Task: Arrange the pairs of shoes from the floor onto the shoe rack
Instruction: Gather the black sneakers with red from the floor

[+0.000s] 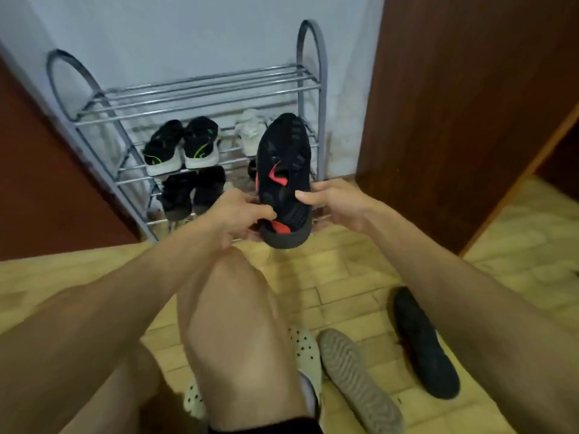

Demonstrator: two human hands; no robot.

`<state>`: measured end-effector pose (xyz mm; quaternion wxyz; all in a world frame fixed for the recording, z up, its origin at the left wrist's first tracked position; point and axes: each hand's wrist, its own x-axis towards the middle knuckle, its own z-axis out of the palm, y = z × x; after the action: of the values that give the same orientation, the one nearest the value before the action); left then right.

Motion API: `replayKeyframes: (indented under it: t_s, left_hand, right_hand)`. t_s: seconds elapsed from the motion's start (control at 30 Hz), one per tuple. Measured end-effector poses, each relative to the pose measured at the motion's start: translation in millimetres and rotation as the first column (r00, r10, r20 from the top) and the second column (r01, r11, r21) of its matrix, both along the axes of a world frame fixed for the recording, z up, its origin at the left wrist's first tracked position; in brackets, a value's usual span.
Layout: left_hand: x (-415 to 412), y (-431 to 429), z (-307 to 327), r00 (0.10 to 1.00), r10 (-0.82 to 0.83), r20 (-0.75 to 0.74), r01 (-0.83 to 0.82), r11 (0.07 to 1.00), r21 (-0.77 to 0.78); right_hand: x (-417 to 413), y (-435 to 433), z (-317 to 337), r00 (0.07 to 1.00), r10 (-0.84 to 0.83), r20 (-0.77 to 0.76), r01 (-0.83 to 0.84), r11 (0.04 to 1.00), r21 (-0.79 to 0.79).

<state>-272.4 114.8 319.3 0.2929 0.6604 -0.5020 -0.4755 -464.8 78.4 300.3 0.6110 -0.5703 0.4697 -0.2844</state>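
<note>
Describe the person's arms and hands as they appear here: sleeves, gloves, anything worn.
Both arms are bare along all that shows, with no sleeves in view. The left hand and right hand wear no gloves. No watch, ring or bracelet can be seen on either wrist or on the fingers that show.

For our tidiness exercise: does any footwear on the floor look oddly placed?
Yes. A grey shoe lies upside down on the yellow tiled floor, ridged sole up, beside a black shoe that points another way. A white perforated clog is partly hidden behind the person's knee.
</note>
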Motion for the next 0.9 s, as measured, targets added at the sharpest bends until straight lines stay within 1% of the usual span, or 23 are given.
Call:
replayKeyframes:
  t_s: [0.13, 0.23, 0.3, 0.37, 0.4, 0.43, 0.47, 0.5, 0.57, 0.63, 0.67, 0.7, 0.73, 0.8, 0.9]
  left_hand:
    - [-56, -8, -58, 0.996, 0.038, -0.080, -0.026, 0.988, 0.149]
    - [-96, -11, -104, 0.992, 0.011, -0.125, 0.025, 0.959, 0.283]
    - [-120, -9, -131, 0.989, -0.031, -0.147, 0.086, 0.920, 0.381]
    - [-142, -6, -158, 0.986, -0.029, -0.166, 0.104, 0.877, 0.468]
    - [-151, -4, -172, 0.986, -0.036, -0.161, 0.113, 0.858, 0.502]
    - [-159, -1, -187, 0.988, -0.055, -0.146, 0.125, 0.838, 0.530]
    - [-165, 2, -201, 0.988, -0.084, -0.131, 0.144, 0.820, 0.554]
    - [-169, 6, -214, 0.986, -0.120, -0.118, 0.167, 0.803, 0.572]
    - [-173, 14, -239, 0.979, -0.179, -0.100, 0.203, 0.773, 0.601]
    - [-171, 21, -258, 0.968, -0.246, -0.054, 0.226, 0.751, 0.621]
    - [-169, 25, -265, 0.958, -0.287, -0.026, 0.238, 0.738, 0.631]
    - [-168, 28, -271, 0.950, -0.313, -0.013, 0.248, 0.727, 0.641]
    - [-165, 30, -276, 0.947, -0.321, -0.014, 0.253, 0.718, 0.649]
    - [-158, 32, -288, 0.950, -0.309, -0.040, 0.255, 0.696, 0.671]
    - [-152, 38, -299, 0.972, -0.226, -0.068, 0.208, 0.685, 0.698]
  right_hand:
    - [-54, 1, -42, 0.999, 0.034, -0.035, -0.029, 0.989, 0.143]
    - [-92, 5, -85, 0.997, 0.016, -0.069, 0.000, 0.975, 0.220]
    - [-116, 12, -122, 0.996, -0.080, -0.043, 0.089, 0.953, 0.289]
    - [-139, 22, -163, 0.960, -0.273, -0.065, 0.278, 0.893, 0.354]
    - [-150, 29, -183, 0.923, -0.362, -0.132, 0.385, 0.847, 0.367]
    - [-161, 38, -204, 0.880, -0.407, -0.246, 0.472, 0.809, 0.351]
    - [-171, 47, -224, 0.829, -0.400, -0.391, 0.529, 0.789, 0.314]
    - [-180, 57, -244, 0.764, -0.355, -0.538, 0.558, 0.783, 0.276]
    - [-196, 80, -280, 0.610, -0.257, -0.749, 0.587, 0.782, 0.210]
    - [-208, 105, -307, 0.460, -0.212, -0.862, 0.646, 0.746, 0.162]
    - [-210, 117, -318, 0.422, -0.192, -0.886, 0.680, 0.713, 0.169]
    - [-209, 129, -326, 0.423, -0.188, -0.886, 0.716, 0.669, 0.200]
    - [-206, 135, -333, 0.444, -0.210, -0.871, 0.752, 0.616, 0.234]
    - [-200, 140, -340, 0.465, -0.285, -0.838, 0.806, 0.527, 0.268]
    - [-205, 137, -335, 0.497, -0.334, -0.801, 0.817, 0.492, 0.302]
